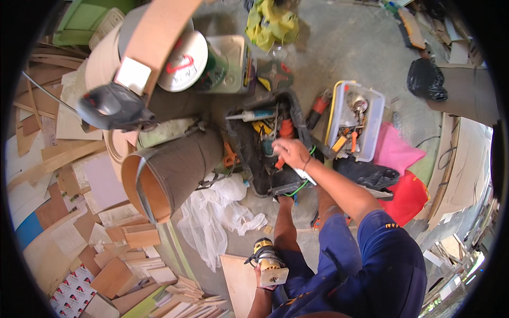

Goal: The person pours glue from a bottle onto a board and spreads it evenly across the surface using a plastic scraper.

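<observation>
Nearest, at 6 o'clock, a yellow power tool [268, 258] sits low beside the person's leg, its body stubby and round, black toward the far end, a dark cord looped about it, and its pale square base plate [274, 277] turned toward the person with a dark hole in the middle. The left hand [261, 276] grips it from the side, fingers closed around it, forearm rising from the lower edge. Farther out, toward 3 o'clock, the right arm stretches across to a black toolbox [303, 124] of mixed tools; the right hand [290, 152] is over it, fingers loosely bent, and whether they hold anything I cannot tell. White plastic sheeting [204, 217] lies at 7 o'clock, a clear bin [376, 127] at 2, a yellow bag [271, 27] far off at 12.
</observation>
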The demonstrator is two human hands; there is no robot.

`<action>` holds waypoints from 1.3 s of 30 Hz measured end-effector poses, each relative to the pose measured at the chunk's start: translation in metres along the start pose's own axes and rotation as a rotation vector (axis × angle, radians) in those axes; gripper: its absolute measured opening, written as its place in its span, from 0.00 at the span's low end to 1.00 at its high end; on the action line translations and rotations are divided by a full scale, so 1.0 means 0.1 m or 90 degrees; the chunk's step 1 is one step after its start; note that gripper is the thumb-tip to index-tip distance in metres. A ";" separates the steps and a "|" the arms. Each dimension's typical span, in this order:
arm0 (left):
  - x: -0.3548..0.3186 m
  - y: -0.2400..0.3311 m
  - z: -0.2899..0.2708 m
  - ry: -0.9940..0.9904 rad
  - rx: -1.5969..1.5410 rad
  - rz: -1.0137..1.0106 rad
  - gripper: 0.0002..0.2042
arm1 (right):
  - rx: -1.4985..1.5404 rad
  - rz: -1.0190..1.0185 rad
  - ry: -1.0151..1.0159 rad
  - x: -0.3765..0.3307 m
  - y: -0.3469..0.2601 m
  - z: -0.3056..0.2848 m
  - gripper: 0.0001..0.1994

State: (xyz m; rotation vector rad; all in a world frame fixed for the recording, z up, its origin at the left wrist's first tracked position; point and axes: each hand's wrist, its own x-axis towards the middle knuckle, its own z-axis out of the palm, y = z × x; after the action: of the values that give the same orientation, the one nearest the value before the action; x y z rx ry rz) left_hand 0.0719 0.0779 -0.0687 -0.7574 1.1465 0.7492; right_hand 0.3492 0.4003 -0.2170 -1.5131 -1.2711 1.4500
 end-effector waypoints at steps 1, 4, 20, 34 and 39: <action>-0.04 0.04 0.08 -0.014 0.007 0.009 0.35 | 0.021 -0.025 -0.003 -0.12 -0.21 -0.06 0.07; -0.24 0.14 0.35 -0.074 0.106 0.149 0.32 | 0.096 -0.006 -0.019 -0.60 -0.80 -0.14 0.07; -0.07 0.86 1.70 -0.117 0.928 -0.113 0.29 | -0.291 0.478 0.688 -5.58 -0.94 -0.14 0.12; 0.08 0.21 2.16 -0.071 1.398 -0.272 0.28 | -0.033 0.800 0.135 -6.82 -0.35 4.20 0.11; 0.10 -0.26 1.81 -0.076 1.512 -0.298 0.27 | -0.038 0.698 0.192 -6.91 -0.23 5.16 0.13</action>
State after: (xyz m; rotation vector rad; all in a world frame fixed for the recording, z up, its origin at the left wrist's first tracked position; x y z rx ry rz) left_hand 0.1868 0.2163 -0.0320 1.0298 0.9030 -1.0632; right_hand -0.0931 -0.3229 -0.0546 -2.5334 -0.2357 1.6689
